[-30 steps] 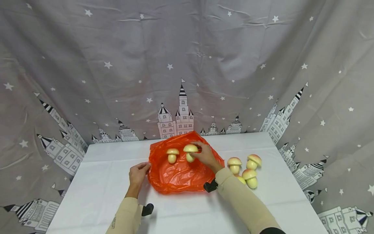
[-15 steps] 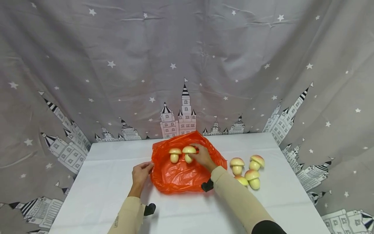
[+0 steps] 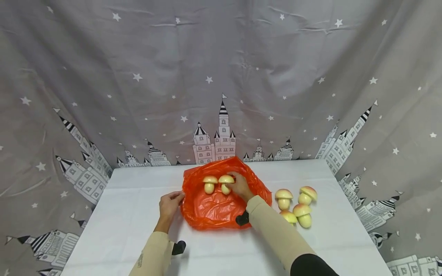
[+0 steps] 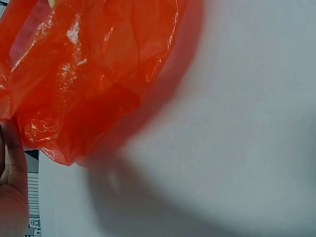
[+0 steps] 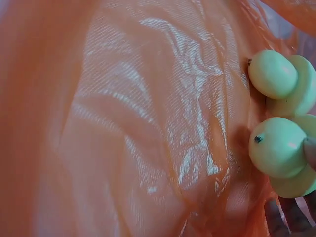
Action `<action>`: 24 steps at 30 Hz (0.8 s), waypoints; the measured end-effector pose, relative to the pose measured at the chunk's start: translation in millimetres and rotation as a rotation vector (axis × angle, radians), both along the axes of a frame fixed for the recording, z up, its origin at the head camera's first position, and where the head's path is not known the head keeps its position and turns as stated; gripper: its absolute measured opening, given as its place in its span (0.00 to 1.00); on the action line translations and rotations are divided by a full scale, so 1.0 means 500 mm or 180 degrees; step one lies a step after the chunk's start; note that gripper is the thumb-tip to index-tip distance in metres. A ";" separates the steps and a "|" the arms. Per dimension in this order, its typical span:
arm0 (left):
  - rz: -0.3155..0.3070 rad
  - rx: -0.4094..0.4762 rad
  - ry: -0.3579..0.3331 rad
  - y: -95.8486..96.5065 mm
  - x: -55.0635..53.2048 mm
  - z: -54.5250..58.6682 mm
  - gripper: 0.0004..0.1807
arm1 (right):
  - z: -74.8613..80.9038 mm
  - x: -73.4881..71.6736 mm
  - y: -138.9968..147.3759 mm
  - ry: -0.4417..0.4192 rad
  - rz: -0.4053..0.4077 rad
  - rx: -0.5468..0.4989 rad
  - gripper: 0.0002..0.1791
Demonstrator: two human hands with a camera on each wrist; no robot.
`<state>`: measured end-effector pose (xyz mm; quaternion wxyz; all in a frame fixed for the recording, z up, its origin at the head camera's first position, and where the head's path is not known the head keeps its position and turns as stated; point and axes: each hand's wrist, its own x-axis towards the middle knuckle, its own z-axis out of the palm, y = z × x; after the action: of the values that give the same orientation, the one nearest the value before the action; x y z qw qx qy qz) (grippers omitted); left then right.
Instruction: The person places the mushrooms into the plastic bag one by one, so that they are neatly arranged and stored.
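A crumpled red plastic bag (image 3: 215, 211) lies spread open on the white table. My left hand (image 3: 169, 207) pinches its left edge; in the left wrist view the fingers (image 4: 15, 160) meet the red film. Inside the bag my right hand (image 3: 241, 187) holds a pale yellow toy mushroom (image 3: 226, 180) by the cap's right side. Another toy mushroom (image 3: 209, 184) stands close to its left. From the right wrist view, the stem ends of the held mushroom (image 5: 277, 147) and its neighbour (image 5: 273, 74) show, each with a small dark spot.
Several more toy mushrooms with reddish-yellow caps sit in a cluster right of the bag, among them one at the back (image 3: 307, 194) and one in front (image 3: 303, 215). A grey curtain (image 3: 165, 76) printed with castles and stars hangs behind the table (image 3: 127, 203).
My right hand has brought its mushroom leftward, nearer the other one in the bag. The left hand stays at the bag's edge. The head view has shifted slightly.
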<state>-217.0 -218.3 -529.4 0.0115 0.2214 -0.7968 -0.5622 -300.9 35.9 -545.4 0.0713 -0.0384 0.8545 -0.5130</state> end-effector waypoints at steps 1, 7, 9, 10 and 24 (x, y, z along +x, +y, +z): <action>-0.0012 -0.0002 0.0001 -0.001 0.001 -0.001 0.16 | -0.002 0.001 -0.002 -0.0030 -0.0045 -0.0005 0.24; -0.0014 -0.0003 0.0041 -0.003 0.001 -0.004 0.15 | -0.013 0.002 -0.014 0.0025 -0.0124 -0.0015 0.24; -0.0017 -0.0006 0.0061 -0.004 0.000 -0.002 0.15 | -0.014 0.002 -0.018 0.0053 -0.0114 -0.0022 0.24; -0.0013 -0.0003 0.0066 -0.004 0.000 -0.001 0.15 | -0.015 0.002 -0.020 0.0066 -0.0114 -0.0021 0.24; -0.0027 -0.0008 0.0105 -0.001 -0.007 -0.008 0.15 | -0.014 0.002 -0.035 0.0002 0.0042 -0.0174 0.27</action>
<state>-220.6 -218.9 -533.3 0.0225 0.2087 -0.7981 -0.5648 -299.7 18.5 -552.1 0.0734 -0.0462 0.8400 -0.5357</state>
